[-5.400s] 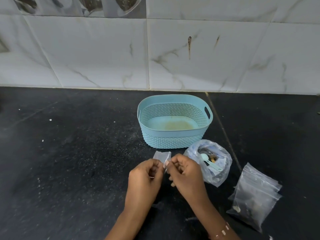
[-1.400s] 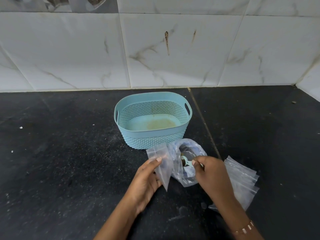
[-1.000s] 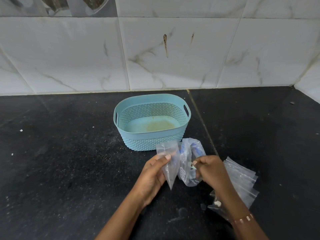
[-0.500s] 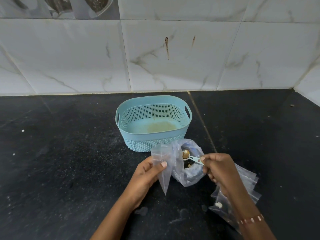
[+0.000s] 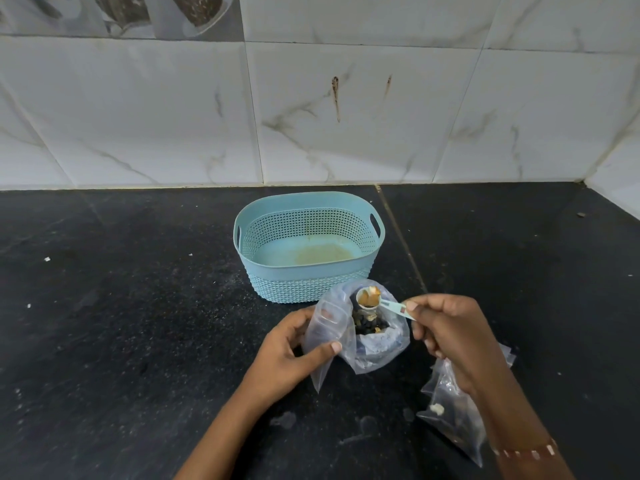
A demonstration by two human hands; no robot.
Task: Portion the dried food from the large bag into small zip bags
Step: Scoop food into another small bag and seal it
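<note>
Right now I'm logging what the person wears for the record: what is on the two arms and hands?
Both forearms are bare, with no sleeves in view. The right hand has a thin bracelet of pale and reddish segments at the wrist. The left hand wears nothing visible.

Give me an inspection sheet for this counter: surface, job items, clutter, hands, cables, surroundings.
Surface: black stone counter, dusty, with pale crumbs.
Job's things: large bag open in front of the basket, dark dried pieces inside; small scoop above its mouth, loaded with tan pieces; small zip bag held up beside it; stack of zip bags lying at right.
Clutter: blue basket, stained floor, nothing in it.
Hands: left hand grips the small zip bag; right hand pinches the scoop handle.
Cables: nothing seen.
Surroundings: marbled wall tiles with brown streaks.
</note>
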